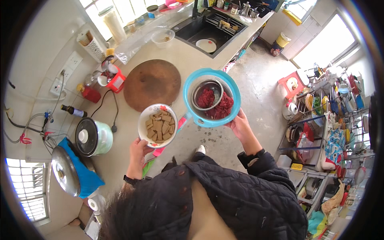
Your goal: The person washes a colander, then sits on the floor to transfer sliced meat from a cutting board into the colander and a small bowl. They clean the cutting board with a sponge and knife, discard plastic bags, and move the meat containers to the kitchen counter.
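Note:
My left hand point(139, 152) grips the near rim of a white enamel-look bowl point(141, 129) with red flower marks. Flat brownish-grey pieces point(161, 127) fill that bowl, which is at the counter's front edge. My right hand point(241, 127) holds the lower right rim of a blue basin point(191, 86) out over the floor. A white colander point(227, 86) sits inside the basin. Within it lie dark red minced-looking pieces point(223, 107) and a small steel bowl point(195, 96) with more of the same red stuff point(206, 98).
A round wooden chopping board point(152, 82) lies on the counter point(120, 132) beyond the white bowl. Farther off are a clear bowl point(163, 37) and a black sink point(188, 30) with a plate in it. A rice cooker point(90, 138) stands at left. Crowded shelves point(308, 136) line the right side.

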Motion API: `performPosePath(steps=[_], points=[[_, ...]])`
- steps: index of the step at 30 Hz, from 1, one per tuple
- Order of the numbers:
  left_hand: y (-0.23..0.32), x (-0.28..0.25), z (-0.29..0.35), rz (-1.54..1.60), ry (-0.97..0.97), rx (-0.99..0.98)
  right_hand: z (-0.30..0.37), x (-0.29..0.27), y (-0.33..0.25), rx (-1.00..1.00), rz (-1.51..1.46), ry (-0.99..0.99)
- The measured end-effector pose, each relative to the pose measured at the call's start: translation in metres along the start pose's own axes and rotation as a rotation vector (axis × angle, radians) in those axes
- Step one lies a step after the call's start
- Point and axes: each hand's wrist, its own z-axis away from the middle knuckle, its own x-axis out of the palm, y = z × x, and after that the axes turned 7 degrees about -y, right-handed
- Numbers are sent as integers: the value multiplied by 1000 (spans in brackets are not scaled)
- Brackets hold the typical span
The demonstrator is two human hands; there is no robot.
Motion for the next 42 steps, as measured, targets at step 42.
performPosePath(steps=[42], points=[[56, 175, -206, 91, 170, -73, -431, -58, -23, 435, 7, -347]])
